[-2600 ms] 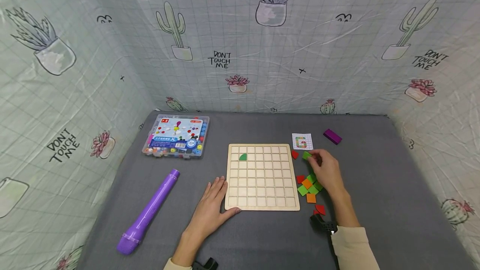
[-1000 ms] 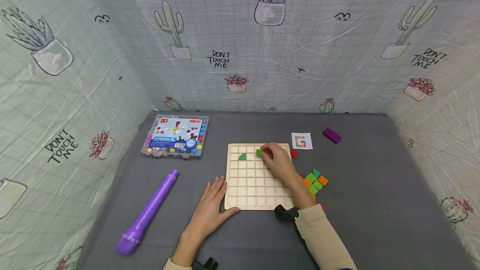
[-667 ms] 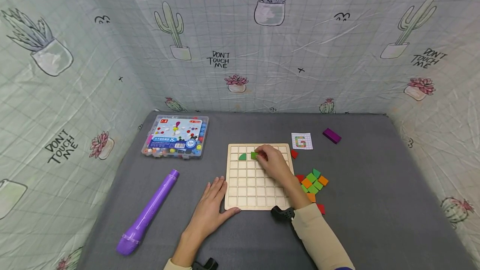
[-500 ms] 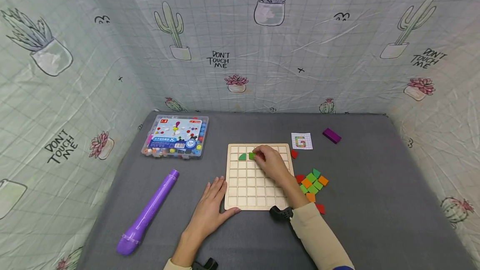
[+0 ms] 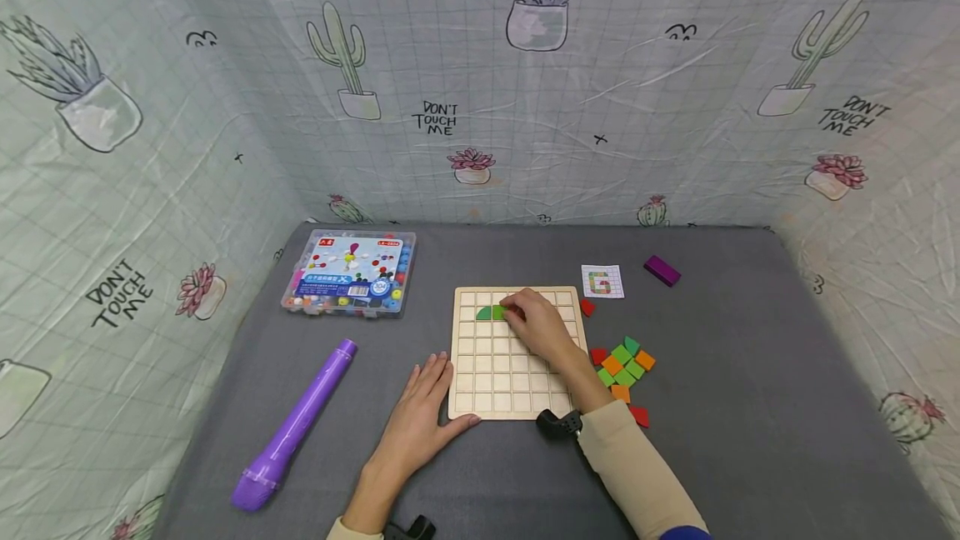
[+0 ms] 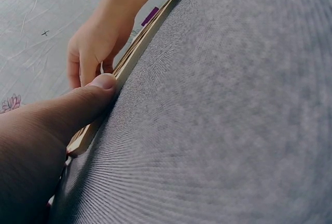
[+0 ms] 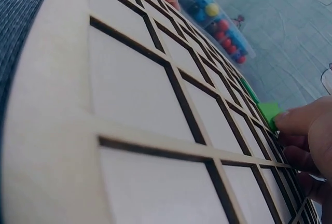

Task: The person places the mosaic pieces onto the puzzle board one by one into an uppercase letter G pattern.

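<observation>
My right hand [image 5: 542, 327] pinches a light green square tile [image 5: 498, 312] between thumb and fingertips, over the upper rows of a wooden grid board [image 5: 510, 382]. Just left of that tile, a darker green quarter-round tile [image 5: 483, 314] lies in a cell of the grid. In the right wrist view the held tile [image 7: 268, 113] sits tilted above the grid bars. My left hand [image 5: 420, 415] rests flat at the board's lower left corner, fingers along the left side. Its thumb [image 6: 98, 86] touches the front edge in the left wrist view.
Several green, orange and red tiles [image 5: 612, 366] lie right of the board, with a red one [image 5: 587, 307] farther back. Behind stand a pattern card [image 5: 602, 282] and a purple block [image 5: 662, 271]. On the left are a plastic bead box [image 5: 348, 272] and a purple toy microphone [image 5: 296, 423].
From the loose tiles on the right, my right hand has carried the light green square leftward over the board, up to beside the quarter-round tile. My left hand has stayed put.
</observation>
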The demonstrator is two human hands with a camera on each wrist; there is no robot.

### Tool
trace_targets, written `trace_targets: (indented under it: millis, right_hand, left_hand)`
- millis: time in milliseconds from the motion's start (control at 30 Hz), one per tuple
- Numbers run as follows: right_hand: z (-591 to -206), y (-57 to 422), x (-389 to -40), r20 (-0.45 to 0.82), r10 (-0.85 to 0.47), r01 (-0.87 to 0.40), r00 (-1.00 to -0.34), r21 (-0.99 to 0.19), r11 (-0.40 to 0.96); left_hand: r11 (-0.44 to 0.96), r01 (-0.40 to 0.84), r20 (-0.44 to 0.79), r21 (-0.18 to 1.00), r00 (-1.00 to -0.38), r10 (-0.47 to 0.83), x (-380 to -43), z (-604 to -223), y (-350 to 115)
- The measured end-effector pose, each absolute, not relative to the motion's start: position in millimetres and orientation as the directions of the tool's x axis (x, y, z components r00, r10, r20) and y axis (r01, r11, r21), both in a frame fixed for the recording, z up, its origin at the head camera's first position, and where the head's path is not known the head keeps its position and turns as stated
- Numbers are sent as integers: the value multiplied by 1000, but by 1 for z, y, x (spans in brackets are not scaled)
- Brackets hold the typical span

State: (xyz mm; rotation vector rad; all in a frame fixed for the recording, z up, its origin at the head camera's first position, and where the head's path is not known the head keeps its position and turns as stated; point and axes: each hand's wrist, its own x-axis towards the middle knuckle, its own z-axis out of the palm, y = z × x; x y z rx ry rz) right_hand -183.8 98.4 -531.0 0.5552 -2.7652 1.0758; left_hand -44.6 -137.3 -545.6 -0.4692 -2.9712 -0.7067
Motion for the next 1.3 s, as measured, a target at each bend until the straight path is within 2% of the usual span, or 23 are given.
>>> trace_targets:
  millis: [433,833,1300]
  right_hand:
    - [-535,98,-183,294,-320,-435,-901,-605,667]
    - [-532,100,-181,248,-319,-402,-915,-629,665]
    - [-519,116,-175,260,-294,-392,-920,-655,646]
  left_hand:
    - [845,317,142,430,-948,284,-44,-545,-138]
    - [848,302,120,435,-953,277,-43,-545,-137]
    - [849,301,121,434,-954,276,-44,-546,-137]
